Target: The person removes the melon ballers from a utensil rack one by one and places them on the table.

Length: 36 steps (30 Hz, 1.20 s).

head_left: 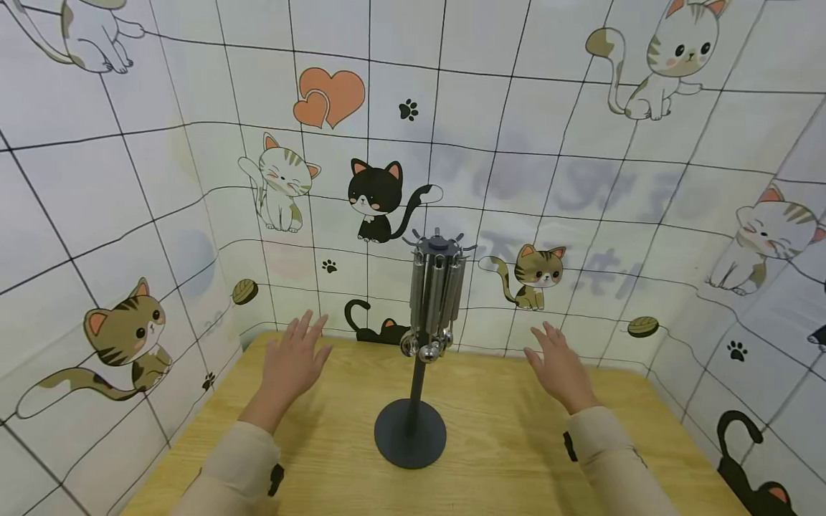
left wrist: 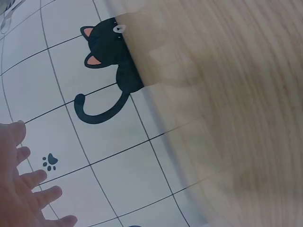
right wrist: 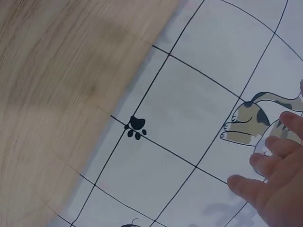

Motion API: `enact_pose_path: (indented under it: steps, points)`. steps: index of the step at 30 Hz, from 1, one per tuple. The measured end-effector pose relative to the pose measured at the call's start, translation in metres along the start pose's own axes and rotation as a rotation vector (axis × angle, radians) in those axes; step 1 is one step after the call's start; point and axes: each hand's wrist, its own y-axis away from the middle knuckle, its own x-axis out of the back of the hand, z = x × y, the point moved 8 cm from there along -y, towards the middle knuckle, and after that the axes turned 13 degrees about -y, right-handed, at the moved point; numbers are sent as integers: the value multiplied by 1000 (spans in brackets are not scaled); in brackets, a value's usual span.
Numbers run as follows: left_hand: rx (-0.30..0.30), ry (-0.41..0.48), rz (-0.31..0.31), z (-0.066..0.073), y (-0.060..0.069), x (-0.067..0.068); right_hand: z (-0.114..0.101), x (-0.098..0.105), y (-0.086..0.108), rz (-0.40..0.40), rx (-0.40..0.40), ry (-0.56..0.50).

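Note:
A dark metal stand [head_left: 410, 433] with a round base and a thin pole stands upright on the wooden table. Around its hooked top hang several shiny silver utensils [head_left: 439, 287], long and narrow, with rounded lower ends like spoon bowls; their exact kind is hard to tell. To the left of the stand, my left hand [head_left: 293, 362] is held above the table with fingers spread, touching nothing. On the other side my right hand [head_left: 563, 367] is likewise raised, fingers extended and holding nothing. The wrist views show the left hand [left wrist: 19, 184] and right hand [right wrist: 279, 179] apart from any object.
The light wooden table [head_left: 490, 444] ends at a white cloth wall [head_left: 464, 100] printed with grid lines and cartoon cats, which also encloses the left and right sides. A bit of shiny metal [left wrist: 6, 8] shows in the left wrist view's top corner.

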Motion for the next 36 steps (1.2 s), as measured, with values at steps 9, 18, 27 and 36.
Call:
enact_pose_path:
  steps: [9, 18, 27, 36]
  points:
    - [-87, 142, 220, 18, -12, 54, -32, 11, -3, 18, 49, -100]
    - [-159, 261, 335, 39, -18, 108, -73, 29, -1, 29, 86, -126]
    - [-183, 311, 367, 45, -21, 130, -111, 42, -6, 69, 162, -163]
    - [-242, 379, 450, 57, -28, 160, -139, 57, -8, 155, 258, -223]
